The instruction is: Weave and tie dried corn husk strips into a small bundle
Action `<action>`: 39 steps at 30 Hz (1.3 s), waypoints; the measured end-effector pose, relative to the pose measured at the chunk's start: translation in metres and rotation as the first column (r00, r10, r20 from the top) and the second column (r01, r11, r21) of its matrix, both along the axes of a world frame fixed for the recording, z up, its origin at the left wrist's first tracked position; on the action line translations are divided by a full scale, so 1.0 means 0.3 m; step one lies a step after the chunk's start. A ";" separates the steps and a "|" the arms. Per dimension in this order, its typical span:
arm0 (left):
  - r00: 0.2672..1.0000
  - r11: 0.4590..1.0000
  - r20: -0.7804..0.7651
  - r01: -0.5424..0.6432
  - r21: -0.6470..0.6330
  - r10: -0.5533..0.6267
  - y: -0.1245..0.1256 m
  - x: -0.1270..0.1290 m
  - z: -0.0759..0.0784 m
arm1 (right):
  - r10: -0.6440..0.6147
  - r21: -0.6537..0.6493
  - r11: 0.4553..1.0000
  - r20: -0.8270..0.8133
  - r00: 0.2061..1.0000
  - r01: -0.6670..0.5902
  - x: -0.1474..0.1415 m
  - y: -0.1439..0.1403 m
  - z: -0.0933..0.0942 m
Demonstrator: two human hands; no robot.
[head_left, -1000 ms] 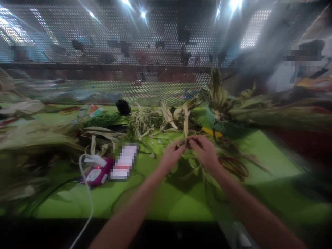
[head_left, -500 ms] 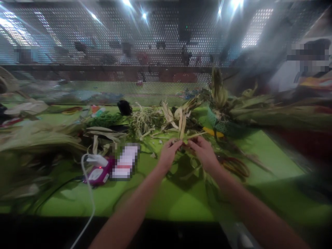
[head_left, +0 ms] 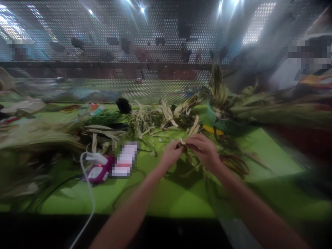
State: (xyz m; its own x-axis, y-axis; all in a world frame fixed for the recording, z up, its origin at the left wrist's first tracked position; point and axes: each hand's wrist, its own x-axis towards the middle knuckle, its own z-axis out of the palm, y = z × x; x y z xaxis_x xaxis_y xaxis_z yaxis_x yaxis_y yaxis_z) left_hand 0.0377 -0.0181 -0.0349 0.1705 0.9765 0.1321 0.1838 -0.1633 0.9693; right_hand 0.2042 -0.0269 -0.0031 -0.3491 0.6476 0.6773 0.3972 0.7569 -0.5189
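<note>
My left hand [head_left: 171,153] and my right hand [head_left: 203,149] meet above the middle of the green table. Between their fingertips is a small bunch of dry corn husk [head_left: 194,125]; a pale strip of it sticks up behind my right fingers. Both hands are closed in a pinch, and the fingers partly hide the piece they grip. More dried husks [head_left: 168,114] and a heap of thin, pale, tangled stems [head_left: 144,119] lie just beyond my hands.
On the left are a phone [head_left: 126,159], a purple power box [head_left: 100,171] with a white cable [head_left: 90,193], and piled husks [head_left: 44,135]. A green basket [head_left: 220,121] of husks stands right. A perforated screen [head_left: 155,45] rises behind the table [head_left: 155,204]. People sit beyond.
The upright husk strip has tilted to the right and now shows less. My right hand has turned over it and closed in on my left hand.
</note>
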 end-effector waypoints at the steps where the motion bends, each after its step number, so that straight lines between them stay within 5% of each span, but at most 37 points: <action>1: 1.000 1.000 -0.012 0.007 0.019 -0.007 -0.004 0.002 0.002 | -0.003 -0.018 1.000 -0.007 1.000 0.003 0.000 0.002 -0.004; 7: 0.985 0.992 -0.171 0.018 0.123 0.003 -0.029 0.011 0.038 | -0.230 -0.158 0.962 -0.034 0.973 0.222 -0.006 0.006 -0.019; 19: 0.996 0.999 0.085 0.028 0.035 -0.031 -0.044 0.035 0.053 | -0.257 -0.073 0.965 -0.054 0.965 0.253 -0.012 0.000 -0.011; 28: 0.985 0.996 0.146 -0.091 0.009 0.089 -0.026 0.024 0.026 | -0.202 -0.031 0.979 0.021 0.979 0.202 -0.024 -0.026 0.001; 33: 0.973 0.991 0.188 -0.134 0.004 0.131 -0.029 0.020 0.025 | -0.227 -0.298 0.939 -0.158 0.961 0.173 -0.032 -0.005 -0.026; 36: 0.966 0.992 0.223 -0.127 -0.017 0.127 -0.032 0.020 0.032 | -0.258 -0.580 0.814 -0.300 0.918 0.039 -0.027 0.017 -0.028; 39: 0.968 0.995 0.232 -0.091 -0.029 0.095 -0.029 0.018 0.034 | -0.288 -0.689 0.724 -0.344 0.894 -0.032 -0.017 0.029 -0.015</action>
